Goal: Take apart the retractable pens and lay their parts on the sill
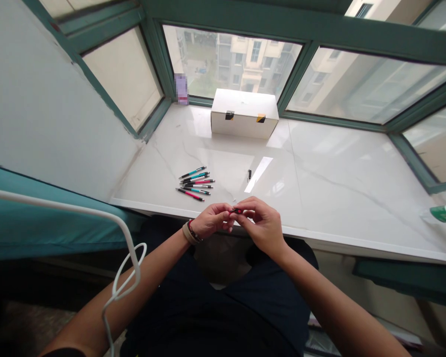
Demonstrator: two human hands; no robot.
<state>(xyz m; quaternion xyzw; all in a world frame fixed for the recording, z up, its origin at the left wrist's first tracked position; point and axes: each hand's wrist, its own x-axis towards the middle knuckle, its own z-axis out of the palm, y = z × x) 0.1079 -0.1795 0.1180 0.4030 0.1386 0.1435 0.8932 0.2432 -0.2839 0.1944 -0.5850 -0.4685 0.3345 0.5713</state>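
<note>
- Head view: the left hand (211, 219) and the right hand (259, 221) meet just above the near edge of the desk (319, 168), fingertips drawn together.
- Both hands pinch one small dark pen part (237, 210) with a red spot, held between them; what it is exactly is too small to tell.
- The left wrist wears a band and a beaded bracelet (192, 231).
- A cluster of pens (196, 183), teal and pink with dark ends, lies on the desk near the left hand, well apart from it.
- One small dark piece (249, 174) lies alone on the desk beyond the hands.
- A white cardboard box (244, 113) stands shut at the back by the window; its contents are hidden.
- A green-and-white bottle (445, 213) lies at the far right edge.
- A white cable (123, 277) loops at the lower left.
</note>
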